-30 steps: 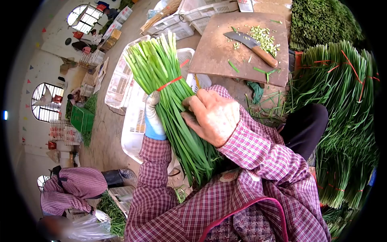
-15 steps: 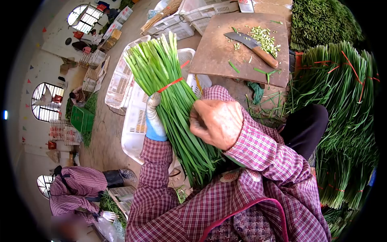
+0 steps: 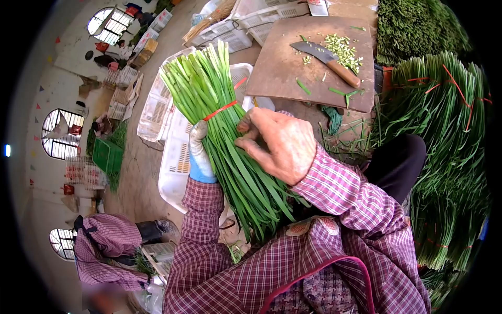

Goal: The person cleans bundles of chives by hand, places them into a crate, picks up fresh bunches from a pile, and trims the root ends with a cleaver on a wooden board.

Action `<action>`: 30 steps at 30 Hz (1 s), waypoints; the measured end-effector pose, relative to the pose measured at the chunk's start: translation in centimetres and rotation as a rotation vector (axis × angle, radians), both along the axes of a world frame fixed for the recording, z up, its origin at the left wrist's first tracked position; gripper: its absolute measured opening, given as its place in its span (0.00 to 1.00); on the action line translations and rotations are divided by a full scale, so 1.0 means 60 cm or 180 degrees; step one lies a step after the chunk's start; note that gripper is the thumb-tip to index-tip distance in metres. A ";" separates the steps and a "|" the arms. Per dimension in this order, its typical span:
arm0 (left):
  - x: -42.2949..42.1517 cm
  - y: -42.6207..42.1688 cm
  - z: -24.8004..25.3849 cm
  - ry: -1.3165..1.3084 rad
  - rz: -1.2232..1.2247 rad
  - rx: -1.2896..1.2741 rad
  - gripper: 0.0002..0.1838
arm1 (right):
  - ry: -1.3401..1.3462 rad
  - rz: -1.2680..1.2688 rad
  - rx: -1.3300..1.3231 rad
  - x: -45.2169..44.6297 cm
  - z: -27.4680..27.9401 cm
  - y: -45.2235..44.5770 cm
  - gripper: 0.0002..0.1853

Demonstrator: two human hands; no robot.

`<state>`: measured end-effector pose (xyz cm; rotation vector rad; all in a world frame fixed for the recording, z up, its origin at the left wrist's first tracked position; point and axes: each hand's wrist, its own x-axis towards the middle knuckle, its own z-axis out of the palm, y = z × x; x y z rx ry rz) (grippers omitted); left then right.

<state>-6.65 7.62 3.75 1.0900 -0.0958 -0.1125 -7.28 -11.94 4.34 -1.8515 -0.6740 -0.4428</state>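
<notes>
My left hand (image 3: 200, 152), in a whitish glove with a blue cuff, grips a bundle of long green stalks (image 3: 230, 152) from its left side, below a red band (image 3: 220, 109). The pale cut ends point up and away; the dark leaves hang toward my lap. Over the right side of the bundle is my bare right hand (image 3: 280, 144), its thumb and index finger apart at the leaves just below the band. Nothing is seen between those fingertips. A knife (image 3: 327, 63) with a wooden handle lies on a brown board (image 3: 277, 68) beside chopped bits (image 3: 342, 51).
White crates (image 3: 175, 167) stand beyond my left arm, more (image 3: 272, 18) behind. Banded green bundles (image 3: 439, 125) are piled at the right. A person in a checked jacket (image 3: 112, 235) bends at the lower left. A green crate (image 3: 107, 156) sits farther off.
My right hand has opened from a closed pinch and its fingers have moved up and left along the leaves. The bundle stays in my left hand. The other person has shifted slightly right.
</notes>
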 end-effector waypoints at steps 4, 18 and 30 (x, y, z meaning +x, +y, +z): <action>0.002 -0.005 -0.009 -0.0033 0.0160 -0.0006 0.40 | 0.0288 0.0166 0.0165 0.007 -0.007 0.014 0.14; 0.007 0.012 -0.018 -0.0138 -0.0279 -0.0671 0.33 | -0.0421 -0.0440 -0.0510 0.010 -0.017 0.010 0.12; 0.001 -0.009 -0.007 -0.0102 0.0040 -0.0388 0.39 | -0.0387 -0.0434 -0.0563 -0.013 -0.007 0.005 0.11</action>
